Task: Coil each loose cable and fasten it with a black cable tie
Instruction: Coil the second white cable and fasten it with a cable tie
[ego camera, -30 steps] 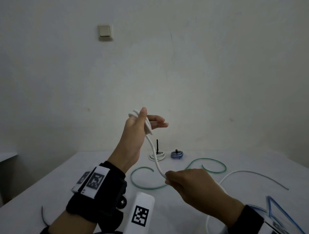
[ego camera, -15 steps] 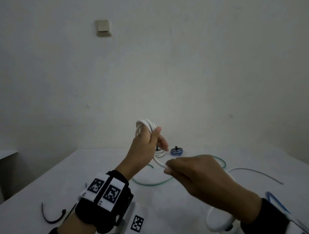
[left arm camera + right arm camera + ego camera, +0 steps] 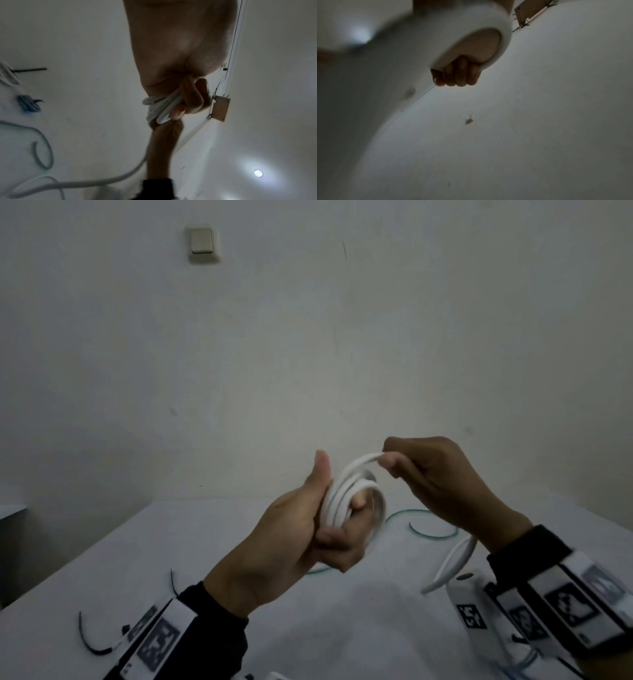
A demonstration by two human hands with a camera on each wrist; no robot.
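Now, left hand (image 3: 301, 529): fingers curled round the white cable (image 3: 339, 501) coil, above the table (image 3: 144, 542).
Right hand (image 3: 442, 477): pinching its free strand.

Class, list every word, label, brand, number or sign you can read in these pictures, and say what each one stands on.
No words, brands or numbers can be read anywhere.
Left wristband: black-and-white square code patterns only, no letters.
Right wristband: the same kind of code patterns; one small mark too blurred to read.
Wall switch: blank.
White cable: no print visible.
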